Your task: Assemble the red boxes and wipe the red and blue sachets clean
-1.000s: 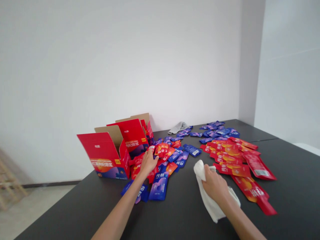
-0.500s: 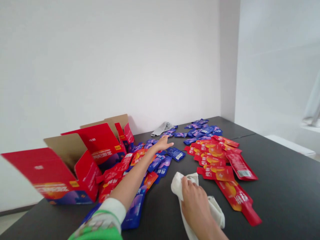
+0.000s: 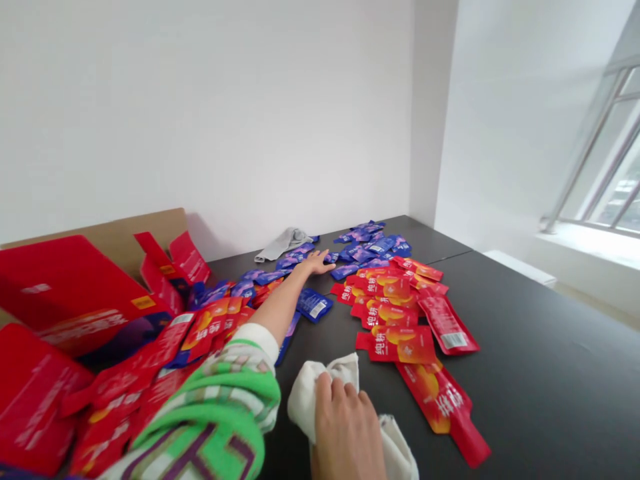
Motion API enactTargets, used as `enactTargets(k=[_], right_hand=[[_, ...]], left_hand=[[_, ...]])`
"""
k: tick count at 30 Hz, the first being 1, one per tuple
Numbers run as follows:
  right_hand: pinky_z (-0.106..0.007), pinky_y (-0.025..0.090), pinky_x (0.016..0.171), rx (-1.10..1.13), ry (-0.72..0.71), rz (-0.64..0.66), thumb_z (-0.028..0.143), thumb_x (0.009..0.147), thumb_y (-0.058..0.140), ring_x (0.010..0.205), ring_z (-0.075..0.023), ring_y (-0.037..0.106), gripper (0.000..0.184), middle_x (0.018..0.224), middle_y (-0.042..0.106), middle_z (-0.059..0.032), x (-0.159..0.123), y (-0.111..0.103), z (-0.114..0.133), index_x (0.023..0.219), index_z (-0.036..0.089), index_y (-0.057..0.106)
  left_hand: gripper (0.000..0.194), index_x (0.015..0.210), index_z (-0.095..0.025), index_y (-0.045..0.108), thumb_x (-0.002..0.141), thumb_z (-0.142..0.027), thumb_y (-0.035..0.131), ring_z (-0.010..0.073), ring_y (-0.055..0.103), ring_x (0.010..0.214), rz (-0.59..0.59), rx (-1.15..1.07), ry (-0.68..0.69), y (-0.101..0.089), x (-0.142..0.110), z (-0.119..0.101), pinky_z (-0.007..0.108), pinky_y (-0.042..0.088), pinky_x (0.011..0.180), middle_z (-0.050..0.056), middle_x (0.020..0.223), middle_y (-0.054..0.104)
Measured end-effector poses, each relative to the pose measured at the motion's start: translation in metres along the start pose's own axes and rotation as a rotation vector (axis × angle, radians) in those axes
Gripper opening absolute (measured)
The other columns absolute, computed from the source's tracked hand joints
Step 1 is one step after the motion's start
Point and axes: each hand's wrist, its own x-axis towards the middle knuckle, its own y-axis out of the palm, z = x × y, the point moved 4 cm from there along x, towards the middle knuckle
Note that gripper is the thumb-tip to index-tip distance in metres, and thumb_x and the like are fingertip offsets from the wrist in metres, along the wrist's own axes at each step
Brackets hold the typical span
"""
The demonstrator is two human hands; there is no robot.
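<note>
My left hand is stretched far forward over the blue pouches, thumb out and fingers extended, holding nothing that I can see. Whether its fingertips touch a pouch I cannot tell. Close to me, my right hand grips a crumpled white cloth against the black tabletop. To the right of the cloth lie overlapping red pouches, one with its spout end toward me. A single blue pouch rests barcode-up beside my left forearm. More red pouches are heaped to the left, partly behind my sleeve.
Open red cardboard boxes stand along the left side. A grey cloth lies near the wall at the back. Another pile of blue pouches is at the far end of the black table. A window shows at right.
The view has swung right and closer, so the boxes sit further left. My left hand has reached farther forward, toward the far blue pouches. My right hand still grips the white cloth.
</note>
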Motion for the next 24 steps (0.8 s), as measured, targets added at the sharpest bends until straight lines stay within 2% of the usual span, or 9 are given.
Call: enactTargets(k=[4,7,10,13,18,21,24], right_hand=[[-0.044,0.045,0.078,0.001,0.073,-0.062,0.001,0.067,0.059,0.086,-0.0262,0.058,0.048,0.091,0.061,-0.0043,0.005,0.014,-0.001,0.109,0.023,0.055],[-0.042,0.046,0.076,0.021,0.049,0.013,0.003,0.065,0.059,0.086,-0.0271,0.059,0.046,0.091,0.061,-0.0055,0.005,0.008,-0.002,0.106,0.022,0.055],[-0.041,0.045,0.078,0.047,-0.015,0.107,0.003,0.066,0.056,0.089,-0.0275,0.059,0.048,0.096,0.061,-0.0077,0.002,-0.007,-0.005,0.111,0.019,0.053],[-0.040,0.044,0.083,0.075,-0.049,0.119,0.002,0.065,0.053,0.094,-0.0272,0.058,0.055,0.102,0.061,-0.0094,-0.002,-0.016,-0.009,0.118,0.017,0.048],[-0.035,0.044,0.076,0.075,-0.062,0.050,0.006,0.069,0.050,0.088,-0.0255,0.060,0.048,0.099,0.062,-0.0101,-0.001,-0.012,-0.016,0.116,0.016,0.047],[-0.032,0.043,0.070,0.062,-0.035,0.045,0.009,0.074,0.047,0.085,-0.0250,0.062,0.040,0.094,0.063,-0.0092,0.003,-0.010,-0.020,0.113,0.017,0.046],[-0.032,0.042,0.068,0.072,0.034,0.035,0.018,0.081,0.044,0.084,-0.0254,0.062,0.028,0.092,0.063,-0.0092,0.009,-0.014,-0.027,0.109,0.017,0.047]], left_hand=[[0.071,0.138,-0.020,0.029,0.082,-0.063,0.034,0.0336,0.031,0.128,-0.051,0.004,-0.062,0.008,0.007,0.003,0.045,0.028,0.100,0.015,0.141,0.034],[0.051,0.132,-0.023,0.039,0.089,-0.049,0.031,0.0296,0.037,0.124,-0.129,0.015,-0.069,0.006,-0.003,0.000,0.043,0.032,0.097,0.012,0.134,0.042],[0.038,0.122,-0.023,0.048,0.091,-0.039,0.032,0.0279,0.044,0.117,-0.195,0.032,-0.060,-0.004,-0.022,-0.007,0.041,0.036,0.092,0.012,0.124,0.051],[0.035,0.113,-0.020,0.055,0.090,-0.037,0.035,0.0293,0.052,0.108,-0.238,0.053,-0.052,-0.023,-0.048,-0.014,0.042,0.039,0.087,0.013,0.110,0.060],[0.043,0.116,-0.016,0.052,0.093,-0.042,0.027,0.0307,0.054,0.103,-0.322,0.085,-0.025,-0.062,-0.116,-0.021,0.042,0.039,0.085,0.015,0.104,0.062],[0.042,0.119,-0.018,0.050,0.093,-0.043,0.026,0.0287,0.054,0.102,-0.352,0.094,-0.001,-0.081,-0.175,-0.019,0.040,0.039,0.086,0.012,0.104,0.061],[0.034,0.118,-0.021,0.049,0.093,-0.036,0.031,0.0245,0.052,0.104,-0.361,0.095,0.120,-0.091,-0.243,-0.018,0.035,0.038,0.089,0.008,0.108,0.059]])
